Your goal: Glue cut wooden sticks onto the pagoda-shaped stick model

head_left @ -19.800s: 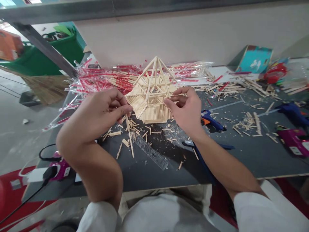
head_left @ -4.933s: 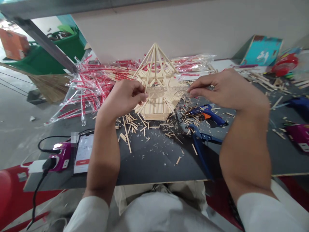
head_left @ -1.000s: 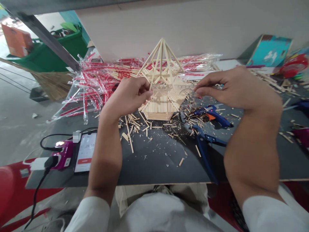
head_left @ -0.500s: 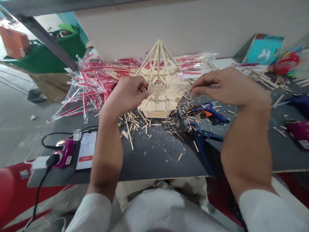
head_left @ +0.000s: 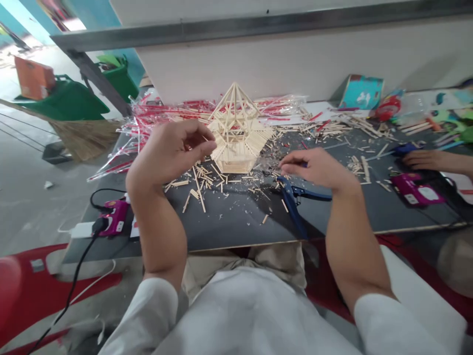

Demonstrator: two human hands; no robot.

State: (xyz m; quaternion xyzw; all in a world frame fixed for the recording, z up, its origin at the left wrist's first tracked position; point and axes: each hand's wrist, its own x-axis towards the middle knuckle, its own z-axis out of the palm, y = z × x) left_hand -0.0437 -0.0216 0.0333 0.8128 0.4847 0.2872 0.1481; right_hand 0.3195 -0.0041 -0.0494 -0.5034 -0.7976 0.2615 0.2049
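Observation:
A pale wooden stick model (head_left: 236, 160) stands on the dark table, with an open pyramid frame on top and slatted panels below. Just left of it is my left hand (head_left: 177, 153), its fingers curved and thumb slightly apart, with no held thing visible. My right hand (head_left: 314, 167) hovers to the model's right, thumb and fingertips close together; anything between them is too small to make out. A little blue of the glue gun (head_left: 305, 164) shows behind this hand, which hides most of it. A blue-handled cutter (head_left: 293, 207) lies just below my right hand.
Loose stick offcuts (head_left: 203, 177) litter the table. Red-and-clear plastic wrappers (head_left: 136, 133) lie at the back left. Purple power strips (head_left: 114, 217) sit at left and right, with cables. Another person's hand (head_left: 424, 160) is at far right, by a blue tool.
The view has shifted, showing more of the right side. My right hand has come down over the glue gun. My left hand has drawn slightly away from the model. Another person's hand is now visible.

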